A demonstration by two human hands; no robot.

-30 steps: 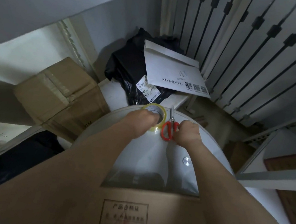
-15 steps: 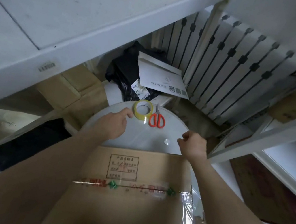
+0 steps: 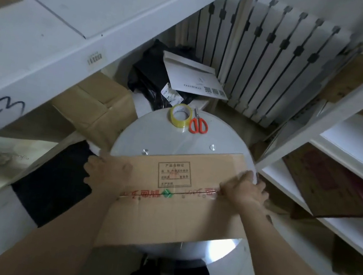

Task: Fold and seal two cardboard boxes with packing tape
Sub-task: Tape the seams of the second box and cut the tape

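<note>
A brown cardboard box (image 3: 171, 213) lies on the round white table (image 3: 175, 141), its top seam covered by a strip of clear tape. My left hand (image 3: 105, 173) lies flat on the box's left end. My right hand (image 3: 244, 191) presses with spread fingers on the right end of the seam, over the tape. A roll of yellowish packing tape (image 3: 180, 115) and red-handled scissors (image 3: 198, 124) lie at the table's far edge, apart from both hands.
White shelving (image 3: 57, 31) runs along the left and another white shelf unit (image 3: 349, 143) stands on the right. A taped cardboard box (image 3: 96, 107) sits left of the table. A black bag (image 3: 154, 79) and white envelope (image 3: 194, 78) lie behind, before a radiator (image 3: 270, 56).
Both hands pulled back from the tape roll and scissors at the far edge. They came down onto the two ends of the box; the view tilted up to show the shelves.
</note>
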